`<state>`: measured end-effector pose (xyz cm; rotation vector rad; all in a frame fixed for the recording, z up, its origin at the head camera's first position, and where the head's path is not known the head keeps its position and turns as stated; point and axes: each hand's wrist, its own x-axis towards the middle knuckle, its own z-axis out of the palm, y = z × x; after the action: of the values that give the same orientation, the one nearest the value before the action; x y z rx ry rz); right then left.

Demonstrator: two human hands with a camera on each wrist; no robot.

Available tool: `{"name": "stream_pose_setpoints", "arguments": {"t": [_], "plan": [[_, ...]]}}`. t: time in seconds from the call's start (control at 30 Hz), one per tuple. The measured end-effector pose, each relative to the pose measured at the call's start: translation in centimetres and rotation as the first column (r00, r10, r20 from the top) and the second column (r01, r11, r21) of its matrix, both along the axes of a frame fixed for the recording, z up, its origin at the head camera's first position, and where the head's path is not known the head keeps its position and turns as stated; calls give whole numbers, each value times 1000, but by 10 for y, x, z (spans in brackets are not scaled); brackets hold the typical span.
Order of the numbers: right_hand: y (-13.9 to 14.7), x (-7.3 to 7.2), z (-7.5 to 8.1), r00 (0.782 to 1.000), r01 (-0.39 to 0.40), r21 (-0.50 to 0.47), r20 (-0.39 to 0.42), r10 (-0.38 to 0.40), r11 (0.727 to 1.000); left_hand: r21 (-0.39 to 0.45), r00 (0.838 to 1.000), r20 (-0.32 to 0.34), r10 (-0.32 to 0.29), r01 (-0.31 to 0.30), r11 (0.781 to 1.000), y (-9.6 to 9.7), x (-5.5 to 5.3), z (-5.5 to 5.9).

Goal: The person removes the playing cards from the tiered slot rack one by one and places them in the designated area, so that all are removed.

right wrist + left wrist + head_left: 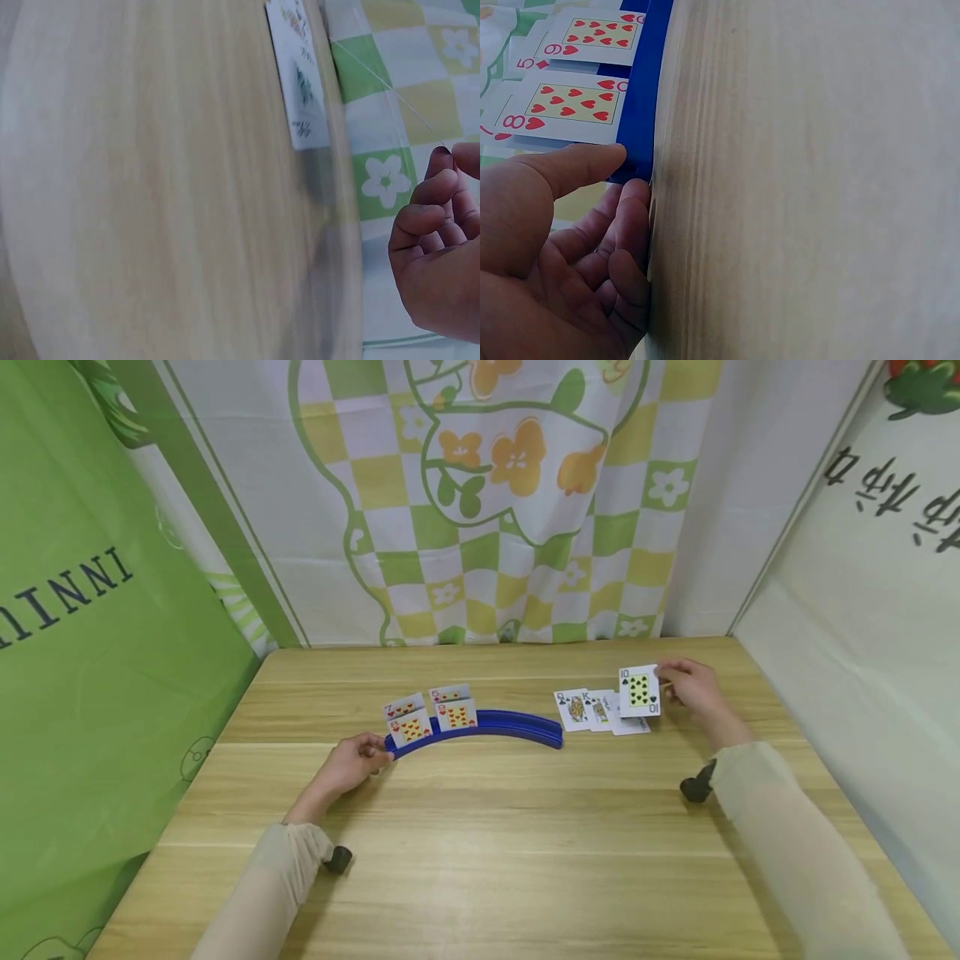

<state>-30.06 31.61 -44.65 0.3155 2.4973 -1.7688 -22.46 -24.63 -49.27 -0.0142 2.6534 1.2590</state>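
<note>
A curved blue playing-card holder [517, 720] stands on the table. In its left half sit an eight of hearts [574, 105] and a nine of hearts [600, 34] in front, with a seven [403, 703] and a five of diamonds [450, 692] behind. My left hand [355, 765] pinches the holder's left end between thumb and fingers. At the right, my right hand [692, 689] holds a ten of spades [639, 692] by its right edge, raised above the cards. Below it lie a queen [572, 710], a king [600, 712] and a partly covered card [628, 725], overlapping.
The wooden table [465, 843] ends at a patterned curtain [517, 568] at the back. A green cloth [97, 652] hangs on the left and a white one [862, 635] on the right. Black wrist devices [697, 785] sit by both sleeves.
</note>
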Motion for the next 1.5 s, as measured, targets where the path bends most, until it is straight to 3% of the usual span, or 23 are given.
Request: {"name": "stream_pose_setpoints", "arguments": {"t": [0.4, 0.6, 0.8, 0.93, 1.33, 1.5], "plan": [[11, -5, -15, 999, -22, 98, 47, 17, 995, -10, 1000, 20, -1, 1, 1000, 0, 0, -2], [11, -5, -18, 996, -63, 244, 71, 47, 968, -20, 1000, 16, -1, 1, 1000, 0, 0, 0], [11, -3, -16, 990, -78, 310, 139, 36, 947, -23, 1000, 21, -2, 2, 1000, 1, 0, 1], [13, -2, -16, 988, -98, 313, 145, 55, 945, -18, 1000, 21, 5, -5, 1000, 1, 1, 1], [14, 0, -14, 992, -66, 235, 123, 38, 970, -21, 1000, 12, 10, -10, 1000, 0, 0, 0], [6, 2, -11, 995, -76, 281, 78, 56, 957, -21, 1000, 16, 12, -12, 1000, 0, -1, -2]]}}
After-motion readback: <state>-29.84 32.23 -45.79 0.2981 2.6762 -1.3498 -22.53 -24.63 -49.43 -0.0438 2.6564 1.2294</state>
